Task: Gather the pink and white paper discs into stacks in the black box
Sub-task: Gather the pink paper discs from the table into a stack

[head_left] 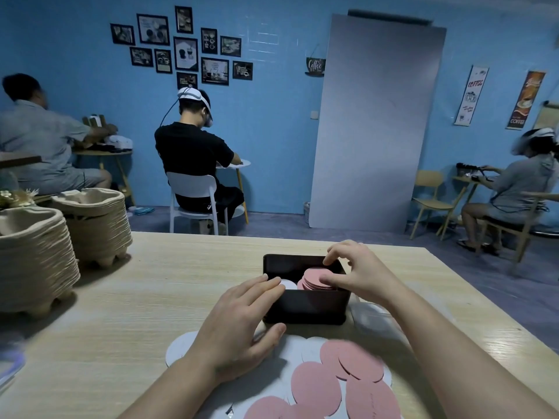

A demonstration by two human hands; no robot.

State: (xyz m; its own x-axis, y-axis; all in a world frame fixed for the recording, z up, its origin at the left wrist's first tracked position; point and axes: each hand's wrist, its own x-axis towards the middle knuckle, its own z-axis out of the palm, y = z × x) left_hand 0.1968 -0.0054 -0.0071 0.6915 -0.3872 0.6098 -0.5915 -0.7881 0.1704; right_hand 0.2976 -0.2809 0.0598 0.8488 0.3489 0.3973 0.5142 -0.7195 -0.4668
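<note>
The wooden tabletop (151, 297) carries pulp-tray stacks (36, 255) at left, loose pink and white discs (316, 385) spread at its near edge, and the black box (305, 303) just beyond them. The left hand (239, 325) rests on the box's near-left corner, grip wide, fingers straight. The right hand (363, 273) has its grip round the pink stack (317, 281) in the box's right half, a white disc (289, 284) lying left of it

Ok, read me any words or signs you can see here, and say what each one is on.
"Coffee": black hanging sign on the wall.
"COFFEE": bottom of the orange banner.
White banner: red lettering, too blurred to read.
Framed pictures: print too small to read.
Pink discs and box: nothing legible.
</note>
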